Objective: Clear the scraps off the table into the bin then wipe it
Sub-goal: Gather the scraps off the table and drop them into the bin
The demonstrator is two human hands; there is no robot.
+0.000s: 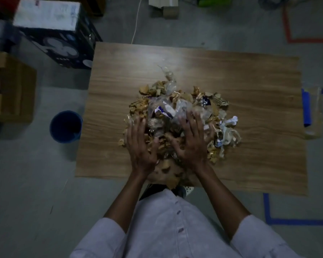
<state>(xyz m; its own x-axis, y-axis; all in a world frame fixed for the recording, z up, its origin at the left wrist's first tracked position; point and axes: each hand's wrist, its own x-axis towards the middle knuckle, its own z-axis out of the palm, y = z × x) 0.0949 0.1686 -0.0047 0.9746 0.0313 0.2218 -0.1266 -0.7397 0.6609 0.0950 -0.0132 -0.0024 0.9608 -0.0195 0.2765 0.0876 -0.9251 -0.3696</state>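
One heap of scraps, made of torn brown paper, clear plastic and white-and-blue wrappers, lies in the middle of the wooden table and reaches its near edge, where a few brown pieces hang over. Two hands rest on the near side of the heap. The left hand and the right hand both lie palm down with fingers straight and spread, gripping nothing.

One blue bin stands on the floor just beside the table's left edge. Two boxes stand further left: a cardboard box and a dark box near the far left corner. A blue thing inside something clear sits at the right edge; what it is cannot be told. A white cable runs from the far edge across the floor.
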